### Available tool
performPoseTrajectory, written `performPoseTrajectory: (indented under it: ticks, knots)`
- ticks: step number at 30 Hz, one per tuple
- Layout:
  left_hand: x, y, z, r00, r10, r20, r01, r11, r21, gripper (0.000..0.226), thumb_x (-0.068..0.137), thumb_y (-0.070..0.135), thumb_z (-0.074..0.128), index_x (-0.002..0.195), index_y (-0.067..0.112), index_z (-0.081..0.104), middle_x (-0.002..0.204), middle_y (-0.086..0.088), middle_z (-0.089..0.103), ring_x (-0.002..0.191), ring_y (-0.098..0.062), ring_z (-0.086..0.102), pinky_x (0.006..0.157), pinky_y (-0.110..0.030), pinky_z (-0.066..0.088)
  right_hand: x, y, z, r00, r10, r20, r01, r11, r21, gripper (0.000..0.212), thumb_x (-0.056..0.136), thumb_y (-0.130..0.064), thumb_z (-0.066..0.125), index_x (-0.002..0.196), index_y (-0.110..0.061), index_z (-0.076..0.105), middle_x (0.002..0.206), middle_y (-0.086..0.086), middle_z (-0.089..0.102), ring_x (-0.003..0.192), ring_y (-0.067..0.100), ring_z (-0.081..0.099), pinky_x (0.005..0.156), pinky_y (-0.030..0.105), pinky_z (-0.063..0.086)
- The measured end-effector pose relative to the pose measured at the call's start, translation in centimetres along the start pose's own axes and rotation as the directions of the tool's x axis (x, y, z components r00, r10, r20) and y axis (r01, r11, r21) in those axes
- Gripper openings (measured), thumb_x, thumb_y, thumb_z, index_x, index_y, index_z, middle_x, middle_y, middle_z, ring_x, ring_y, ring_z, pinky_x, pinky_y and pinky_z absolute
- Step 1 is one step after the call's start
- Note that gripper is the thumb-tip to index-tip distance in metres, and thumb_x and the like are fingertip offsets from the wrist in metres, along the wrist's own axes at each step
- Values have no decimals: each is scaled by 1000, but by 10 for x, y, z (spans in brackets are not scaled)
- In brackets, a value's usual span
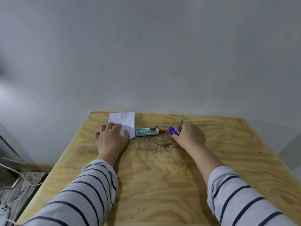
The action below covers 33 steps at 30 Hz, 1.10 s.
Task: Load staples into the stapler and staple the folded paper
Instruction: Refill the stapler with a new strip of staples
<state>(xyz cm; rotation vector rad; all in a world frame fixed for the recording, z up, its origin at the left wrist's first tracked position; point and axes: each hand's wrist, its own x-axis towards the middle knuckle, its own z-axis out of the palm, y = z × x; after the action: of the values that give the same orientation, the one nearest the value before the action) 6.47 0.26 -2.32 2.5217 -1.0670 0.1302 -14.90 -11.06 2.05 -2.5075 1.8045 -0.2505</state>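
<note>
Looking down from the head view, a plywood surface [154, 176] stands against a plain grey wall [146, 54], and both forearms in striped sleeves [84, 193] reach forward over it. The left hand [112, 137] lies flat with fingers straight and spread, pressing on the near corner of the folded paper [123, 119], which sits at the far edge of the surface, left of centre. Just right of the paper lies a staple box [147, 132] with a green label, its grey inner tray slid partly out toward the right. Further right, near the box but apart from it, the right hand [189, 136] rests over a purple stapler [173, 131], fingers curled round it and the thumb along its near side; only the stapler's left end shows. Beyond the fingers some small green items [182, 122] peek out, too hidden to identify. At lower left a white cable [21, 176] runs across the patterned floor [19, 193].
</note>
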Motion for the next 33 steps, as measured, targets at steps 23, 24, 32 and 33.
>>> performPoseTrajectory:
  ticks: [23, 24, 32, 33]
  knots:
    - [-8, 98, -41, 983, 183, 22, -95, 607, -789, 25, 87, 43, 62, 89, 19, 70, 70, 5, 71, 66, -9, 68, 64, -33, 58, -6, -26, -26, 937, -139, -321, 316, 726, 611, 55, 75, -22, 77, 125, -17, 54, 111, 3, 57, 97, 17, 55, 74, 27, 51]
    - [-8, 96, -41, 981, 193, 13, -112, 619, -777, 23, 86, 42, 63, 88, 20, 70, 70, 5, 71, 66, -10, 68, 65, -35, 59, -7, -24, -28, 951, -144, -273, 294, 693, 658, 49, 80, -21, 73, 125, -18, 54, 111, 1, 57, 94, 14, 56, 70, 19, 49]
    - [-9, 84, -47, 938, 331, -100, -323, 738, -593, 17, 88, 35, 63, 94, 20, 67, 73, 11, 66, 71, -7, 62, 66, -20, 48, -3, -27, -32, 964, -165, -206, 262, 700, 664, 31, 96, -33, 48, 113, -13, 64, 97, 1, 67, 81, 13, 60, 69, 22, 44]
    - [-10, 83, -48, 938, 328, -112, -327, 733, -596, 16, 89, 33, 62, 95, 19, 66, 76, 9, 67, 73, -8, 63, 66, -19, 48, -3, -28, -31, 962, -140, -236, 262, 725, 637, 29, 97, -30, 46, 108, -11, 66, 89, 1, 66, 74, 13, 58, 64, 22, 42]
